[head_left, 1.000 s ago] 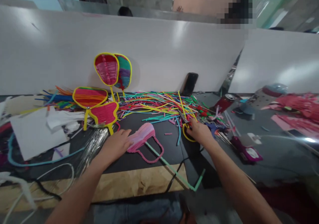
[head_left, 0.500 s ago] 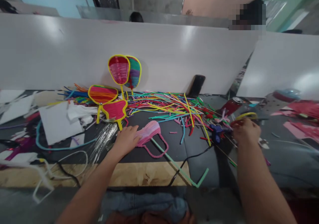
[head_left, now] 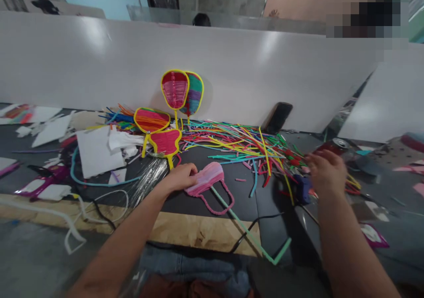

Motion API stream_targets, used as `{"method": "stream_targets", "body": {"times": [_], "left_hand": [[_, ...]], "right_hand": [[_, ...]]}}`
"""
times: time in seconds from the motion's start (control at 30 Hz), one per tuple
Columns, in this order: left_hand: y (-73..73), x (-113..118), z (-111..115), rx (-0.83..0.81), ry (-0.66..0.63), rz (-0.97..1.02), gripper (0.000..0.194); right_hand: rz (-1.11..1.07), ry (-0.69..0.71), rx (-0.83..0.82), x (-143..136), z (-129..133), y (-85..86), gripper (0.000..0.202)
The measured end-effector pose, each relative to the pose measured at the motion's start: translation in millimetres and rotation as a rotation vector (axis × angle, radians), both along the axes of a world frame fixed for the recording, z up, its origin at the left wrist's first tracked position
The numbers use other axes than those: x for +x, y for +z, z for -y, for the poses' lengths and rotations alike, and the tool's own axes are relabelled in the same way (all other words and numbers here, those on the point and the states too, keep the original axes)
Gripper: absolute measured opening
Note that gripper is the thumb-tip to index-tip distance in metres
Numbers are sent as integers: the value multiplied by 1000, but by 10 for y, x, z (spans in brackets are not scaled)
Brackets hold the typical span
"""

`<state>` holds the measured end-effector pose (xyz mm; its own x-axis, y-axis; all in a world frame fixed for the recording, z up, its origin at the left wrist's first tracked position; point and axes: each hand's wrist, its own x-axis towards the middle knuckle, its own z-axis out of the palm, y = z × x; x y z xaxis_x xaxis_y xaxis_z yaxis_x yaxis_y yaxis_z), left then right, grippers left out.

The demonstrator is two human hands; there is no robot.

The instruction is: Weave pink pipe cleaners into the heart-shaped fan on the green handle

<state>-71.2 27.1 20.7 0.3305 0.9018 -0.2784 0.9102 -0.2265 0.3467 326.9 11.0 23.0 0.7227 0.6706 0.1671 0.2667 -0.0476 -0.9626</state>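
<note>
My left hand (head_left: 180, 177) is closed on the edge of a pink pipe-cleaner piece (head_left: 209, 174), whose filled part ends in an open pink loop. A long light-green pipe cleaner (head_left: 245, 229) runs from under it past the table's front edge, bent at its end. Over the right of the table, my right hand (head_left: 326, 170) hangs with fingers loosely bent and apart, nothing visible in them. Just below it sits a dark blue object (head_left: 302, 188), its kind unclear. Scissors with yellow and red handles (head_left: 353, 185) lie to its right, partly behind the wrist.
Loose coloured pipe cleaners (head_left: 225, 141) spread along the white partition (head_left: 232, 73). Finished fan shapes with yellow rims (head_left: 175, 88) lean there, beside a phone (head_left: 279, 117). A dark red can (head_left: 338, 145) stands behind my right hand. Clear plastic strands (head_left: 150, 174) and white paper (head_left: 99, 152) lie left.
My right hand has let go of the scissors and moved over the blue object. My left hand keeps hold of the pink pipe-cleaner piece. The whole view has shifted, so things appear further right.
</note>
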Motion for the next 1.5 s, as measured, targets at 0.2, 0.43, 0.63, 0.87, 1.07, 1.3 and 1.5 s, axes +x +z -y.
{"method": "stream_targets", "body": {"times": [0.2, 0.43, 0.63, 0.87, 1.07, 1.3, 1.5], "left_hand": [[-24, 47, -58, -95, -26, 80, 39], [89, -18, -120, -262, -32, 455, 38], [108, 117, -123, -504, 285, 1356, 44], [-141, 299, 56, -781, 315, 1450, 33], [-223, 329, 34, -705, 474, 1502, 23], [-265, 256, 71, -716, 442, 1542, 27], [-263, 319, 106, -560, 461, 1511, 24]], "right_hand": [[307, 940, -86, -1233, 37, -310, 33], [51, 955, -181, -1674, 16, -395, 55], [-778, 783, -84, -1637, 38, -275, 31], [-853, 597, -29, -1621, -46, -346, 36], [-809, 621, -41, -1639, -25, -175, 32], [-734, 640, -6, -1758, 13, -351, 28], [11, 520, 119, -1583, 16, -424, 36]]}}
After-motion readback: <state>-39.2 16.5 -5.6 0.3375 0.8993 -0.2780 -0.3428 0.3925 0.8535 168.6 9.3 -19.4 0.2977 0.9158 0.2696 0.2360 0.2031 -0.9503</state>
